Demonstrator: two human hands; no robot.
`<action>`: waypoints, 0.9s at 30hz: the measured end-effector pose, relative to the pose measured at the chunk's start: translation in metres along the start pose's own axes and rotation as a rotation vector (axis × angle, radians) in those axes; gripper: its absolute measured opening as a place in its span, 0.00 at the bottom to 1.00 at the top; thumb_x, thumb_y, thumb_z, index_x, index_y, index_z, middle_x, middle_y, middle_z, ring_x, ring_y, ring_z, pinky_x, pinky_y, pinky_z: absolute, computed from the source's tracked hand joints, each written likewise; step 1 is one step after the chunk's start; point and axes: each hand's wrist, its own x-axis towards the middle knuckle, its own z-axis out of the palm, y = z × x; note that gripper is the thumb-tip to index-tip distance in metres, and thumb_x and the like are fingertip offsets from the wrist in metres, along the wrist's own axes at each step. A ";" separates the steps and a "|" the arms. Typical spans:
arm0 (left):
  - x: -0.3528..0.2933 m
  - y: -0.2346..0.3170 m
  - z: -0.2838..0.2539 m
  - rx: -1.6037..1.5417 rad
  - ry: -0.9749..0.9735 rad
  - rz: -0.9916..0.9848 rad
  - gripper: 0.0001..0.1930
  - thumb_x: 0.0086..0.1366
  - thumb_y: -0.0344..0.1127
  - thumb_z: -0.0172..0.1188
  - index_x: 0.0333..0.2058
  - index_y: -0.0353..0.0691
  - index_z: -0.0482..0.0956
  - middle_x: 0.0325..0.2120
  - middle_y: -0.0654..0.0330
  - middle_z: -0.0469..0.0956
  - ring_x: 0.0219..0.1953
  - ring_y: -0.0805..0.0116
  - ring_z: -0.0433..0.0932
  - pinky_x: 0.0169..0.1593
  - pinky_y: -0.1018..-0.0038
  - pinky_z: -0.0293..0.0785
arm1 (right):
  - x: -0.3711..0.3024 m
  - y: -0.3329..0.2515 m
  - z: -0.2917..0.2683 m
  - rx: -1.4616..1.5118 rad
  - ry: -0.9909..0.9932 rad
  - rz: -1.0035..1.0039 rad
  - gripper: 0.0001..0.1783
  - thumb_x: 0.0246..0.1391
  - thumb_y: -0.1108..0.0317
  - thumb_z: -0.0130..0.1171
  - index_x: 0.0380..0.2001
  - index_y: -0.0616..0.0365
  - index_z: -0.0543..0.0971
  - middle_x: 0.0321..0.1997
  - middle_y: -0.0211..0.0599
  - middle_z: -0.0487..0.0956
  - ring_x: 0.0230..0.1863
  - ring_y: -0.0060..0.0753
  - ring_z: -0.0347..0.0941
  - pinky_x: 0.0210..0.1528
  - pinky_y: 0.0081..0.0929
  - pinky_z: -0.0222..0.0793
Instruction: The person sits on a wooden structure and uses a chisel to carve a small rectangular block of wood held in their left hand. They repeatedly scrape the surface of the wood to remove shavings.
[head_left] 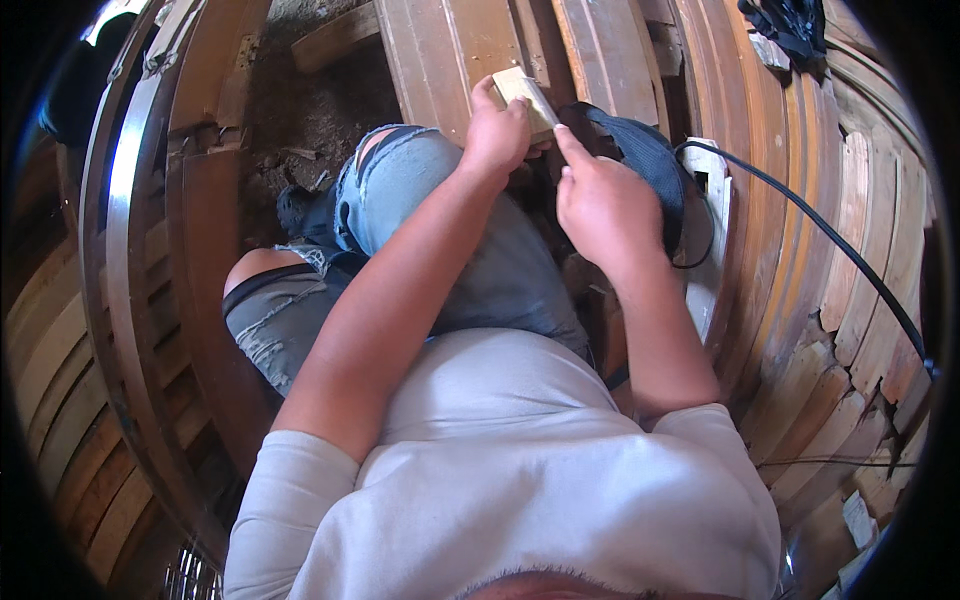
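Above my raised knee, my left hand (pixel 498 135) grips a small pale wooden block (pixel 510 82), its thumb lying across the face. My right hand (pixel 612 205) is closed around a knife whose handle is hidden in the palm. The knife's thin grey blade (pixel 543 104) rests along the right edge of the block, and my index finger stretches out over the blade's back. Just behind the right hand is a dark blue mesh thing, like a cap (pixel 650 165).
Brown planks (pixel 430 50) lie ahead, with more wooden boards (pixel 760 200) stacked at the right. A black cable (pixel 820 205) curves across them. Long dark beams (pixel 125 230) stand at the left, beside a patch of dirt floor (pixel 310 110). A black cloth or bag (pixel 785 30) sits at the far right.
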 end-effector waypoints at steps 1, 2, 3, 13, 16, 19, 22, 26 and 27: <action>0.004 -0.006 0.002 0.051 0.021 0.039 0.39 0.81 0.44 0.60 0.82 0.39 0.54 0.61 0.33 0.81 0.60 0.46 0.86 0.61 0.56 0.85 | 0.002 0.004 0.011 0.021 0.040 0.002 0.30 0.74 0.61 0.56 0.76 0.46 0.76 0.43 0.50 0.89 0.45 0.58 0.88 0.49 0.56 0.84; 0.009 -0.012 0.001 0.102 0.049 0.079 0.39 0.81 0.44 0.60 0.81 0.39 0.54 0.61 0.32 0.81 0.61 0.45 0.86 0.64 0.55 0.83 | 0.002 0.008 0.021 0.059 0.074 -0.012 0.30 0.74 0.61 0.56 0.77 0.44 0.75 0.43 0.50 0.89 0.45 0.59 0.88 0.49 0.56 0.84; 0.022 -0.017 0.000 0.183 0.079 0.147 0.39 0.81 0.43 0.60 0.81 0.39 0.53 0.61 0.30 0.81 0.60 0.42 0.86 0.63 0.53 0.82 | 0.004 0.011 0.030 0.101 0.115 -0.027 0.30 0.74 0.61 0.56 0.77 0.43 0.75 0.43 0.50 0.89 0.44 0.59 0.88 0.48 0.56 0.84; 0.041 0.023 -0.060 1.135 0.130 0.370 0.48 0.74 0.48 0.70 0.82 0.43 0.52 0.68 0.29 0.73 0.66 0.32 0.81 0.69 0.51 0.80 | 0.013 0.045 0.077 0.360 0.318 -0.124 0.33 0.73 0.64 0.58 0.79 0.41 0.72 0.41 0.50 0.87 0.42 0.59 0.87 0.45 0.57 0.82; 0.035 0.029 -0.084 1.278 -0.053 0.646 0.51 0.67 0.44 0.77 0.82 0.45 0.56 0.74 0.33 0.69 0.71 0.33 0.76 0.72 0.49 0.78 | 0.020 0.037 0.078 0.376 0.306 -0.133 0.33 0.73 0.64 0.58 0.79 0.41 0.72 0.42 0.50 0.87 0.42 0.59 0.87 0.46 0.57 0.82; 0.046 0.027 -0.094 1.470 -0.047 0.878 0.51 0.62 0.46 0.82 0.80 0.49 0.64 0.81 0.47 0.62 0.77 0.43 0.70 0.76 0.51 0.72 | 0.026 0.026 0.083 0.416 0.321 -0.155 0.33 0.73 0.63 0.58 0.79 0.41 0.72 0.43 0.50 0.87 0.42 0.60 0.87 0.45 0.57 0.83; 0.065 0.027 -0.100 1.553 -0.064 0.995 0.49 0.62 0.53 0.81 0.78 0.49 0.69 0.81 0.55 0.65 0.78 0.48 0.69 0.78 0.54 0.70 | 0.032 0.022 0.086 0.406 0.303 -0.155 0.33 0.73 0.63 0.57 0.80 0.42 0.72 0.43 0.50 0.87 0.41 0.60 0.87 0.45 0.56 0.83; 0.072 0.011 -0.092 1.521 0.096 1.141 0.44 0.62 0.64 0.76 0.71 0.46 0.78 0.75 0.54 0.74 0.76 0.51 0.71 0.76 0.55 0.71 | 0.042 0.020 0.088 0.364 0.311 -0.149 0.33 0.73 0.63 0.57 0.80 0.42 0.71 0.42 0.50 0.86 0.40 0.60 0.86 0.44 0.56 0.83; 0.071 0.010 -0.088 1.506 0.139 1.163 0.43 0.62 0.65 0.76 0.69 0.45 0.80 0.74 0.54 0.75 0.75 0.51 0.72 0.75 0.55 0.71 | 0.044 0.019 0.087 0.350 0.312 -0.150 0.34 0.73 0.63 0.57 0.80 0.42 0.71 0.42 0.51 0.86 0.40 0.60 0.86 0.44 0.56 0.83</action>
